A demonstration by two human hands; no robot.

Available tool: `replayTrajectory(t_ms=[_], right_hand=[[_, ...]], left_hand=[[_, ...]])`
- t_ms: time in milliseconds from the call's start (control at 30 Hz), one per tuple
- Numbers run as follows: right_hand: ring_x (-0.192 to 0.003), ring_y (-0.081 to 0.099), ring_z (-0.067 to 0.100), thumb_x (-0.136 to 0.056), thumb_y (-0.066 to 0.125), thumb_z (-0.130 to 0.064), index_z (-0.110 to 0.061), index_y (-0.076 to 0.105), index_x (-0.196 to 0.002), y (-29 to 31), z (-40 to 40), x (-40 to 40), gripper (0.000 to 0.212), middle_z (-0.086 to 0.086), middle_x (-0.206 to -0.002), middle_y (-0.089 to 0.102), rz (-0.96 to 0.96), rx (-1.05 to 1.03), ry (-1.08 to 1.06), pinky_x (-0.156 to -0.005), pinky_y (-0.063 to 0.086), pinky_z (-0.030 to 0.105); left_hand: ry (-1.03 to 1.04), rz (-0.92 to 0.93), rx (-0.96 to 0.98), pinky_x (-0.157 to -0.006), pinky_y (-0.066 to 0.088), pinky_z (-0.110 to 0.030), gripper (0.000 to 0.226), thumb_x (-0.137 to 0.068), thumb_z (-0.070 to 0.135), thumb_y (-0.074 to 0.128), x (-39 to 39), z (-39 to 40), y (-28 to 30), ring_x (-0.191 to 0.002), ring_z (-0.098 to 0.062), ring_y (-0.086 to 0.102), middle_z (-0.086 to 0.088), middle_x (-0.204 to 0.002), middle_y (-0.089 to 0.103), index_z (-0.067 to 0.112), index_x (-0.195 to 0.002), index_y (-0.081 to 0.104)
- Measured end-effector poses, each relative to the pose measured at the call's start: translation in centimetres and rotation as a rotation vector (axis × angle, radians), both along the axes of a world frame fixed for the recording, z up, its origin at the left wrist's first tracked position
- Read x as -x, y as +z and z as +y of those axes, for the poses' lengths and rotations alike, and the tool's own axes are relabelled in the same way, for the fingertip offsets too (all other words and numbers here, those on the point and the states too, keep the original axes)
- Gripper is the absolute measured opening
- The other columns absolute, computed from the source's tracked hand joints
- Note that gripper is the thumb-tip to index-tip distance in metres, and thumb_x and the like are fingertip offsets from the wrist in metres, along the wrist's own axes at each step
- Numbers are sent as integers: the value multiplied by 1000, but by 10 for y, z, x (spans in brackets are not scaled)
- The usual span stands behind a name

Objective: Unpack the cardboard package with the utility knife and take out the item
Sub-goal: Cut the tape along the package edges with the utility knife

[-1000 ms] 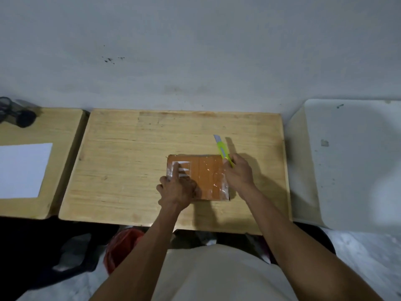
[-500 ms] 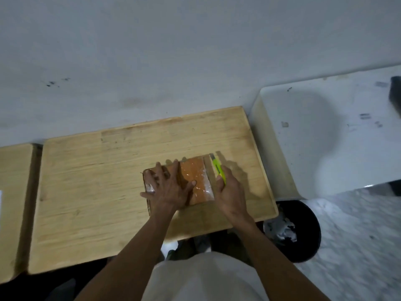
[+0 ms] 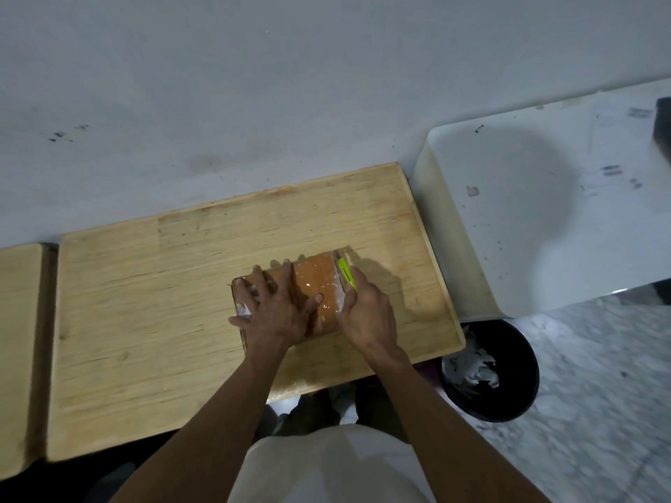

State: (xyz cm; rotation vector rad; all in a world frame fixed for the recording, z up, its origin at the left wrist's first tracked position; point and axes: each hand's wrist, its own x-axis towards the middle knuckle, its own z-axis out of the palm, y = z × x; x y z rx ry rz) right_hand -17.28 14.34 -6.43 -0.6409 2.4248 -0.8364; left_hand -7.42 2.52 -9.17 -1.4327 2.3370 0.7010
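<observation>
A pale wooden table (image 3: 152, 321) with visible grain and a matt, slightly worn finish. On it lies a brown cardboard package (image 3: 315, 285) wrapped in clear glossy tape that catches the light in wrinkled highlights. A utility knife (image 3: 345, 273) has a bright yellow-green plastic body, smooth-looking. To the right, a white surface (image 3: 544, 219) looks smooth and faintly glossy, marked with small dark scuffs. A black bin (image 3: 515, 364) holds crumpled white paper (image 3: 472, 368). The floor (image 3: 599, 393) looks like polished grey-veined stone. The wall (image 3: 254, 85) is matt and stained.
</observation>
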Motion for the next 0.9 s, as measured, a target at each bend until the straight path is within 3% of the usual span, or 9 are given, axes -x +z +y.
replayTrajectory(t_ms=[367,533,900], right_hand=[[-80,66,25,-96,46,-15,-21,37,-147,10,-3,-7,52,7,-91,64,28,-88,44,-70,58,44],[-82,66,26,-94,52,-15,-20,35,-147,13,8,-16,56,9,-96,65,27,-144,82,-71,57,41],[-91,66,32,-98,43,-16,-18,30,-150,15,27,-35,54,14,-109,63,45,-226,97,-75,54,41]], left_hand=[[0,2,10,-103,11,-81,85,-80,83,39,1,0,1,-146,-42,-22,-3,-163,-18,53,-148,-3],[4,-2,5,-103,11,-81,86,-80,83,40,0,1,1,-146,-42,-23,-3,-163,-18,53,-148,-3],[12,-10,-15,-103,11,-81,90,-79,82,43,3,0,0,-146,-42,-24,-3,-163,-20,50,-149,-4]])
